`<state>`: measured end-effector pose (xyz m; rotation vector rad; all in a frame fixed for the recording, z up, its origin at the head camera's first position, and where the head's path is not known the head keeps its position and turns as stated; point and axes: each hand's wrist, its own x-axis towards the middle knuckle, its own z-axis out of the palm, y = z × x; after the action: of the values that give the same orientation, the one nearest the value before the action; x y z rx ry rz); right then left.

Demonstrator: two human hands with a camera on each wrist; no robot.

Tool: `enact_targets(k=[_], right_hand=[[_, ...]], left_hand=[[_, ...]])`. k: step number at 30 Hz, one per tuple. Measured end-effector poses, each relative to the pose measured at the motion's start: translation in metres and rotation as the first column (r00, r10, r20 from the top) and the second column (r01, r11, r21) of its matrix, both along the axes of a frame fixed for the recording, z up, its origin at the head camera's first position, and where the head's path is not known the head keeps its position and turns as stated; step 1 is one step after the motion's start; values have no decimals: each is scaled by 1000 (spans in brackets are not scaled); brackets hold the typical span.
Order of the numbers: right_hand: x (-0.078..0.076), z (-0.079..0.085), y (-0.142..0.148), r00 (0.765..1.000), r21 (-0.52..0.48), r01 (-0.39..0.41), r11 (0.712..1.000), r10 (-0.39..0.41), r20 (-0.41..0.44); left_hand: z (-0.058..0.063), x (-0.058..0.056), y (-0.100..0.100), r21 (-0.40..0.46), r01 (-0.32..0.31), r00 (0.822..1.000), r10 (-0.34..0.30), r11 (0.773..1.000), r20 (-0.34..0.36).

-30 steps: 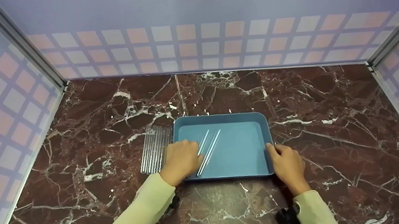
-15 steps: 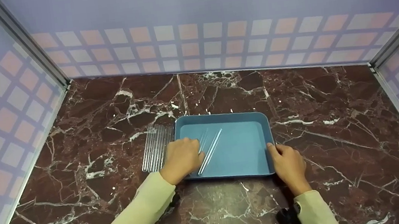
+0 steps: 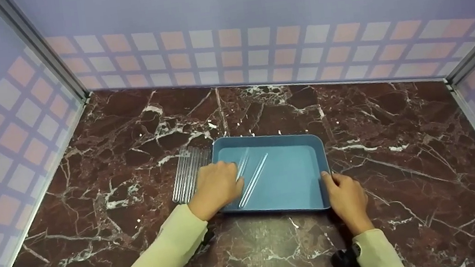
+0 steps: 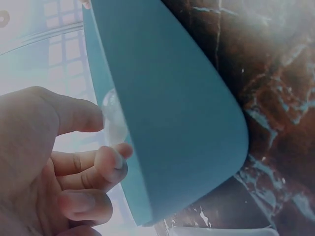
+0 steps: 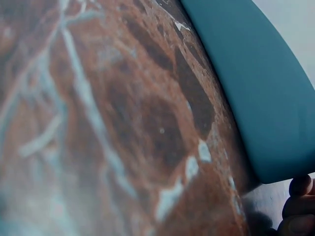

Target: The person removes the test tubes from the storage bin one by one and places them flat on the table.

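Observation:
A blue rectangular tray (image 3: 294,172) lies on the marble-patterned surface. My left hand (image 3: 216,186) is over its left side, pinching a slim clear tube (image 3: 244,162) that slants out beyond the fingers. In the left wrist view, the tube's rounded end (image 4: 114,118) shows between thumb and fingertips, beside the tray wall (image 4: 182,113). A second clear tube (image 3: 254,180) lies slanted on the tray floor just to the right. At the tray's right rim my right hand (image 3: 346,197) grips the edge, thumb on top and fingers curled outside.
A row of several clear tubes (image 3: 186,174) lies side by side just left of the tray, partly behind my left hand. Purple panels with a pink and white checked band (image 3: 232,57) enclose the surface at the back and sides.
The head view has shifted slightly, so the scene sits further right. My left hand and its tube have edged left relative to the tray. The right hand keeps its grip on the rim.

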<state>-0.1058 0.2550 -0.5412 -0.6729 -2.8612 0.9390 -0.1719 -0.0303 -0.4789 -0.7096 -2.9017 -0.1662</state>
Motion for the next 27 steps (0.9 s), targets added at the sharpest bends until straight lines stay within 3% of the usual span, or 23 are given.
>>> enact_targets(k=[27], right_hand=[[1,0,0,1000,-11,-8,1000,8,17]], left_hand=[[13,7,-23,30,-23,1000,24,999,-14]])
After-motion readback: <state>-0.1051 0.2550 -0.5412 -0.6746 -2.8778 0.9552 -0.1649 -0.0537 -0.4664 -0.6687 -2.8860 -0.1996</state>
